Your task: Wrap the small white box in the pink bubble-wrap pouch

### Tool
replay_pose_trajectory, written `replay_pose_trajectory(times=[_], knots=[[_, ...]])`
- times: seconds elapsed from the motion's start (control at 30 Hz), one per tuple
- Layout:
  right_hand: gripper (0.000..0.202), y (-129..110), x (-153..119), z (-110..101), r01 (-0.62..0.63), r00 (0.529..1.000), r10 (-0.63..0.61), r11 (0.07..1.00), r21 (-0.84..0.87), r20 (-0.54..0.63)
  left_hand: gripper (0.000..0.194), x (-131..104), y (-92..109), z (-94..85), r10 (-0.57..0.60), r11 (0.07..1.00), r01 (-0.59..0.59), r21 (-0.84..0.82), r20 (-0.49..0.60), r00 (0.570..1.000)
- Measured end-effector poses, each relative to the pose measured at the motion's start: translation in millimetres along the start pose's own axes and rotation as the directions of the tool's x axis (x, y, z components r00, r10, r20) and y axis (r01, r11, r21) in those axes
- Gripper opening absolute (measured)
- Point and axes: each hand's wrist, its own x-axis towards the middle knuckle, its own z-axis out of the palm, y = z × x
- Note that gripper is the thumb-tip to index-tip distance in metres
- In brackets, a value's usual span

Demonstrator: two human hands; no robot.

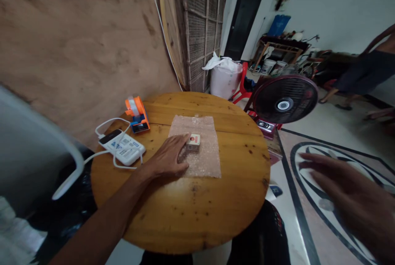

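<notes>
A small white box with a red print (193,142) rests on a sheet of bubble wrap (203,164) on the round wooden table. My left hand (169,156) lies at the left edge of the wrap, its thumb and fingers spread apart, fingertips close to the box's left side; whether they touch it I cannot tell. Off the table to the right, my right hand (342,187) hangs in the air above the floor, blurred, with fingers apart and nothing visible in it.
On the round table (173,224), an orange and blue tape dispenser (138,115) and a white device with cables (125,147) sit at the left. A fan (284,102) stands beyond the right edge. Another person (364,71) is at the far right.
</notes>
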Motion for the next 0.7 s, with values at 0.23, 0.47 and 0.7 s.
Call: replay_pose_trajectory(times=[0.23, 0.47, 0.7], knots=[[0.058, -42, 55, 187, 0.326, 0.764, -0.461, 0.88, 0.346, 0.451, 0.09, -1, 2, 3.7, -0.049, 0.997, 0.046, -0.056, -0.056, 0.997], [0.076, -19, 65, 247, 0.108, 0.722, -0.446, 0.827, 0.552, 0.528, 0.092, 2, -2, 9.2, -0.085, 0.994, 0.079, -0.071, -0.074, 0.994], [0.065, -16, 64, 256, 0.07, 0.745, -0.423, 0.818, 0.571, 0.515, 0.089, 1, -4, 9.2, -0.059, 0.997, 0.056, -0.053, -0.059, 0.997]])
